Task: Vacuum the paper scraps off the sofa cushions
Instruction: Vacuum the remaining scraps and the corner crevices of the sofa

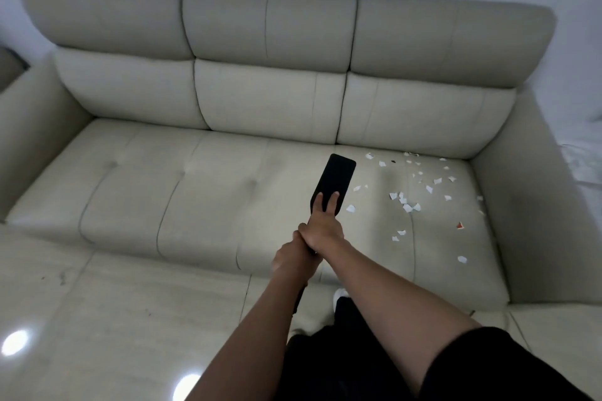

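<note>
1. Cream leather three-seat sofa (228, 192) fills the view, seen from the front and above. Seat cushions tufted, back cushions in two tiers.
2. Black flat rectangular vacuum head (334, 181) lies on the seat, approx. at the seam between middle and right cushions, long axis pointing toward the backrest, tilted a bit to the right.
3. Right hand (322, 228) is on top of the head's near end: two fingers (333, 202) extended flat along the black surface, spread slightly apart; rest of the hand wraps the neck below.
4. Left hand (294, 249) is just behind and under the right, touching it, fingers curled tight round the dark handle (301, 295), w/ thumb over the right wrist area. Handle mostly hidden by the forearms.
5. White torn paper scraps (405, 203) are scattered over the right seat cushion, from the back crease to near the front edge. Nearest bits lie just beside the head's right side; none seen under it.
6. One small red scrap (459, 225) sits toward the right armrest, apart from the white cluster.
7. Left and middle cushions show no scraps.
8. Glossy pale tiled floor (97, 319) in front of the sofa; two bright light reflections at lower left.
9. Person wears dark clothing (358, 361); white shoe tip (340, 296) visible near the sofa base.
</note>
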